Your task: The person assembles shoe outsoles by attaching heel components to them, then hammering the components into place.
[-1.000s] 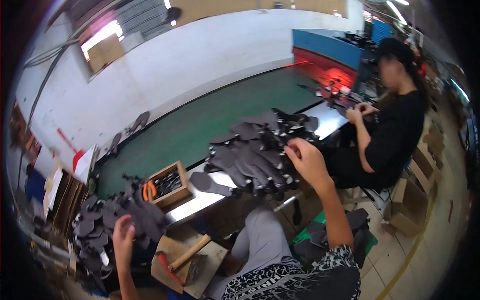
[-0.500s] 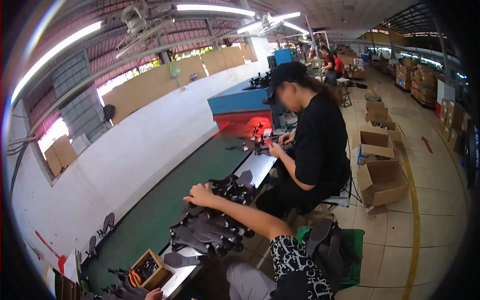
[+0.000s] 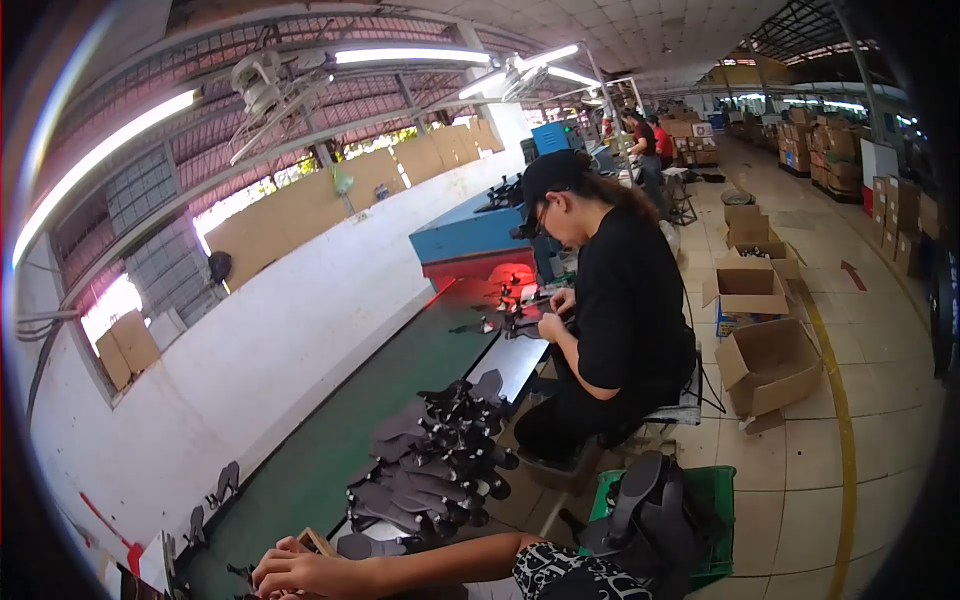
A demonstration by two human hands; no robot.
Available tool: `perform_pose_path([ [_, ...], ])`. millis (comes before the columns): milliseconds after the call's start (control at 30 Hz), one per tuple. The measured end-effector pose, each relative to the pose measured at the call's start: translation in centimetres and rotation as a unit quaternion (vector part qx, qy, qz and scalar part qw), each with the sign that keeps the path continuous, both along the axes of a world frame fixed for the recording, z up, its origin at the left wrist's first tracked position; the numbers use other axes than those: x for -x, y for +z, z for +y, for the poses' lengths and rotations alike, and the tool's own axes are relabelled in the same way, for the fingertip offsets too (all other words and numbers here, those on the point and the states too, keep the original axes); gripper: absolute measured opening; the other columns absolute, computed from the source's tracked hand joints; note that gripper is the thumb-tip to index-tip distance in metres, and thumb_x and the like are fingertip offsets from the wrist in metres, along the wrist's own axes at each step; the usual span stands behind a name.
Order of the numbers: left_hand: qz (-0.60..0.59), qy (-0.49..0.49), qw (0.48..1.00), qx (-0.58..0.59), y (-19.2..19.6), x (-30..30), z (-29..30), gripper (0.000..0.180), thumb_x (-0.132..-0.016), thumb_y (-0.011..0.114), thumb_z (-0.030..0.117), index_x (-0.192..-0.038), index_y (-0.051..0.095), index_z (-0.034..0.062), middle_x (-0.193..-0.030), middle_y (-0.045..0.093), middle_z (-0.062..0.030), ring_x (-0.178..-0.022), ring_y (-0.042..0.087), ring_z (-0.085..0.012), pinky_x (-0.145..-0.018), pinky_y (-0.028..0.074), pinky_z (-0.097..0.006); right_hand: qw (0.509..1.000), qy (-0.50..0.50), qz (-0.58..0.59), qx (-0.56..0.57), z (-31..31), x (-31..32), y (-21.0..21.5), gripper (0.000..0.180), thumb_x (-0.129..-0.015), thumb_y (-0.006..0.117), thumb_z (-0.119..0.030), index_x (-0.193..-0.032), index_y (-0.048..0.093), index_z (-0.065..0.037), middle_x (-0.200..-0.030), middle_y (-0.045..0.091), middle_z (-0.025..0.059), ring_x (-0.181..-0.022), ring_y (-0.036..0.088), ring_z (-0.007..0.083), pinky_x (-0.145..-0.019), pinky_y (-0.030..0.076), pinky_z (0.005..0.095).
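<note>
My right hand (image 3: 292, 572) is at the lower left, beside the wooden box (image 3: 318, 543), which it mostly hides. Its fingers are curled, and anything inside them is hidden. My right forearm crosses low over the near end of the bench. My left hand is out of the picture. Beyond my forearm lies a heap of dark grey heeled shoe soles (image 3: 425, 465), stacked over one another. A single sole (image 3: 368, 546) rests flat at the heap's near end, close to the box.
A green crate (image 3: 725, 520) holding more dark soles stands on the floor at my right. Two heeled soles (image 3: 228, 481) stand along the green belt's (image 3: 330, 425) far edge. A co-worker (image 3: 630, 300) sits farther along, hands on small parts. Open cartons (image 3: 768, 368) line the floor.
My right hand has left the heap of soles and moved down and left to the wooden box. The left fingers at the lower edge are gone from view. The view has shifted slightly.
</note>
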State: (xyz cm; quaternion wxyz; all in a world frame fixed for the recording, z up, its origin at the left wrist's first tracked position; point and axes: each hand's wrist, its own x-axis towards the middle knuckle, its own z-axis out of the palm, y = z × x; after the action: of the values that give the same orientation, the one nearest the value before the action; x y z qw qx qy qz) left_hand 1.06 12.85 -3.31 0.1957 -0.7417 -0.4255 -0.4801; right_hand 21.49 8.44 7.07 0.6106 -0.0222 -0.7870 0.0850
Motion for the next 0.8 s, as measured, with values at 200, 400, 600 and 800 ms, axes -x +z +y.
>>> perform_pose_path([
  [200,-0.238,0.116,0.961,-0.073,3.4,5.2,-13.7,0.082,-0.077,0.083,0.039,-0.134,0.043,-0.0039,-0.108,0.061,-0.0131,-0.089,0.06,-0.0255,-0.075,0.05,-0.037,0.923,-0.126,-0.351,0.098,-0.7,7.0,-13.4,0.036,-0.097,0.053,-0.036,-0.092,0.06,-0.001,-0.088,0.064,0.0158,-0.074,0.062,0.0346,-0.067,0.049,0.0455],
  [400,-0.288,0.16,0.94,0.092,1.9,4.4,-16.4,0.034,-0.097,0.061,0.022,-0.124,0.058,0.0024,-0.113,0.059,-0.0067,-0.107,0.055,-0.0201,-0.089,0.046,-0.03,0.853,-0.13,-0.492,0.12,1.5,8.9,-19.8,0.054,-0.08,0.063,-0.058,-0.091,0.062,-0.005,-0.074,0.063,0.0175,-0.072,0.064,0.0359,-0.051,0.053,0.0453],
  [600,-0.336,0.113,0.933,0.06,1.0,3.5,-16.0,0.04,-0.101,0.051,0.033,-0.119,0.059,-0.001,-0.133,0.046,-0.0126,-0.124,0.045,-0.0271,-0.104,0.033,-0.035,0.902,-0.164,-0.379,0.124,2.4,5.0,-19.9,0.053,-0.089,0.059,-0.054,-0.075,0.056,-0.004,-0.055,0.059,0.0127,-0.055,0.063,0.0336,-0.045,0.049,0.0395],
  [800,-0.206,0.261,0.919,0.21,-6.8,6.1,-10.5,0.042,-0.094,0.059,0.026,-0.125,0.053,-0.0017,-0.134,0.05,-0.0216,-0.124,0.049,-0.0352,-0.104,0.037,-0.04,0.898,-0.102,-0.168,0.393,-0.9,0.4,-19.5,0.038,-0.086,0.073,-0.031,-0.075,0.051,-0.003,-0.059,0.056,0.0189,-0.053,0.059,0.0384,-0.047,0.045,0.0401],
])
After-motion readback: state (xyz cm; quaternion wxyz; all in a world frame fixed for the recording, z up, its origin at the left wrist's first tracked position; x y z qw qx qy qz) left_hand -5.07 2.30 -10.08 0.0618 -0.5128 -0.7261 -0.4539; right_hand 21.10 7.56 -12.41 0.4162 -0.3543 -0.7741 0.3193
